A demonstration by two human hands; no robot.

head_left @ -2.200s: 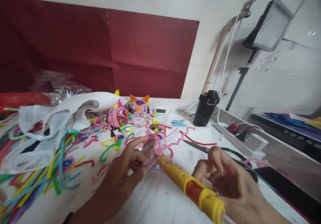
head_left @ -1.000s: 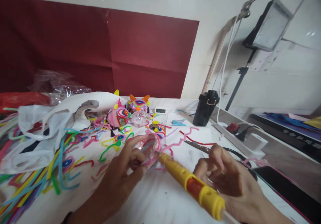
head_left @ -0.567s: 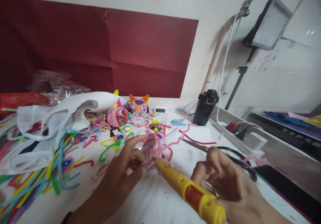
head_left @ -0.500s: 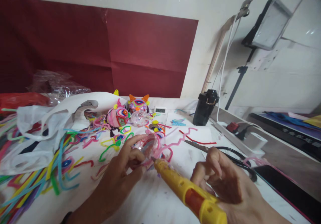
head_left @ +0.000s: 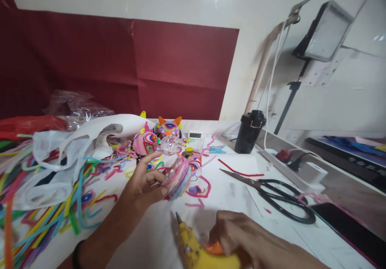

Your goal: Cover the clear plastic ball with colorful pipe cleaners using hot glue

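My left hand (head_left: 149, 186) is closed on the edge of a rounded clear plastic piece wrapped in pink and pale blue fuzzy pipe cleaner (head_left: 178, 180), held tilted above the table. My right hand (head_left: 238, 237) grips a yellow hot glue gun (head_left: 194, 249), a finger at its orange trigger (head_left: 214, 248). The gun's dark nozzle points up and away, apart from the wrapped piece. Just beyond lie a pink pipe-cleaner strip (head_left: 208, 186) and small coloured coils. Black-handled scissors (head_left: 271, 196) rest open to the right of my hands.
Loose pipe cleaners (head_left: 45, 220) and a white bag (head_left: 54, 172) crowd the left. Two decorated balls, one pink (head_left: 144, 142) and one orange-eared (head_left: 169, 126), stand behind a clear ball (head_left: 171, 144). A black bottle (head_left: 250, 132), power strip (head_left: 304, 180) and phone (head_left: 352, 228) line the right.
My right hand has drawn the glue gun down and back from the wrapped piece. My left hand has turned that piece so its pink and blue side shows. The scissors are now uncovered.
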